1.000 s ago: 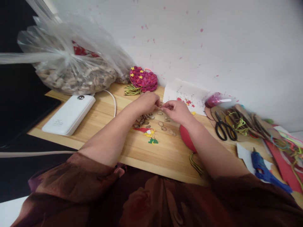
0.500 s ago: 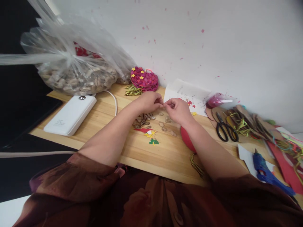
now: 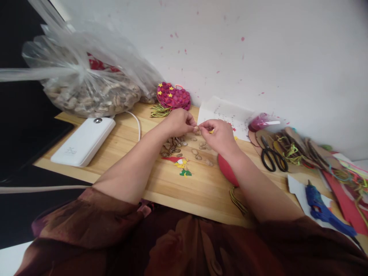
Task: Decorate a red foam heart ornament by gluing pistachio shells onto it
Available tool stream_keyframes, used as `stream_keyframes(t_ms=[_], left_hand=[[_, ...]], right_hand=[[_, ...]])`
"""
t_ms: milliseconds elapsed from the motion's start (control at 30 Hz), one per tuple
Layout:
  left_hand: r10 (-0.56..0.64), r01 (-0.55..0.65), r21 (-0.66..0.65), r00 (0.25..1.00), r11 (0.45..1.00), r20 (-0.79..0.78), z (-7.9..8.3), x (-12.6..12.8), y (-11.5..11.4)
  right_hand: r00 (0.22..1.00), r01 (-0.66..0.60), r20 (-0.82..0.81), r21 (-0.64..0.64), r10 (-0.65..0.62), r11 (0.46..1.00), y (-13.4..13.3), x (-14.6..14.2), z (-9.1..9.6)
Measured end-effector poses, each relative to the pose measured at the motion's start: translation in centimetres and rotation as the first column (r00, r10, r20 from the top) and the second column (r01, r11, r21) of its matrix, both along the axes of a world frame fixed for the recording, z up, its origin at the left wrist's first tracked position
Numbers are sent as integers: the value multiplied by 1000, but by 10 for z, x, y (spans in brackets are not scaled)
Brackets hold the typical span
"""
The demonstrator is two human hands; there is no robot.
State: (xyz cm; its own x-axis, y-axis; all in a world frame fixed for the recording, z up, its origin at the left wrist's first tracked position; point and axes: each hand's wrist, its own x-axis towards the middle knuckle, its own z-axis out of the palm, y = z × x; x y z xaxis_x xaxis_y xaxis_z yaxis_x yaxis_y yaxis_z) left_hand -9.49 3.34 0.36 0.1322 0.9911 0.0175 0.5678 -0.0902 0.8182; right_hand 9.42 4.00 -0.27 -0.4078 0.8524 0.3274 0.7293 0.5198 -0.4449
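Over the middle of the wooden table, my left hand (image 3: 183, 120) and my right hand (image 3: 219, 134) meet fingertip to fingertip. Both pinch one small tan pistachio shell (image 3: 196, 128) between them. Beneath and beside my left hand lies a heap of pistachio shells (image 3: 174, 145), with several single shells (image 3: 198, 157) scattered to its right. Nearer me are a red paper scrap (image 3: 171, 159), yellow scraps (image 3: 181, 165) and green scraps (image 3: 185, 173). A red round piece (image 3: 227, 170) with a yellow-and-dark cord tassel (image 3: 237, 199) is partly covered by my right forearm.
Plastic bags of shells (image 3: 94, 96), a white power bank (image 3: 83, 142) and a purple star-trimmed ornament (image 3: 174, 96) stand left and back. On the right are black-handled scissors (image 3: 273, 159), cardboard pieces (image 3: 313, 151), a paint cup (image 3: 260, 122) and a blue glue gun (image 3: 322, 207).
The pinched shell now shows between my fingertips, where it was hidden before. My hands have barely moved; the whole view has shifted slightly.
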Motion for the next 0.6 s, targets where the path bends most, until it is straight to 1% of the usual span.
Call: stream_keyframes(t_ms=[133, 200, 233, 267, 333, 467, 533, 600], left_hand=[[-6, 6, -12, 999, 1000, 39, 3, 1, -2], [-20, 20, -11, 998, 1000, 55, 4, 0, -2], [-25, 25, -12, 998, 1000, 60, 4, 0, -3], [-27, 28, -17, 998, 999, 62, 5, 0, -3], [-31, 33, -30, 998, 999, 61, 5, -1, -3], [-57, 59, -30, 997, 998, 43, 6, -4, -3], [-60, 61, -24, 998, 998, 25, 6, -5, -3], [-60, 60, -24, 998, 998, 16, 6, -5, -3]], right_hand=[[1000, 3, 18, 60, -5, 998, -1, 0, -1], [1000, 19, 20, 100, -21, 995, -3, -2, -1], [999, 35, 5, 98, -36, 995, -4, -3, -1], [998, 53, -23, 72, -51, 996, -6, -4, -1], [991, 89, -98, -32, -92, 995, -8, -7, -2], [960, 122, -219, -229, -173, 966, -8, -10, -3], [946, 118, -255, -298, -198, 947, -7, -10, -5], [940, 116, -268, -335, -213, 935, -4, -10, -7]])
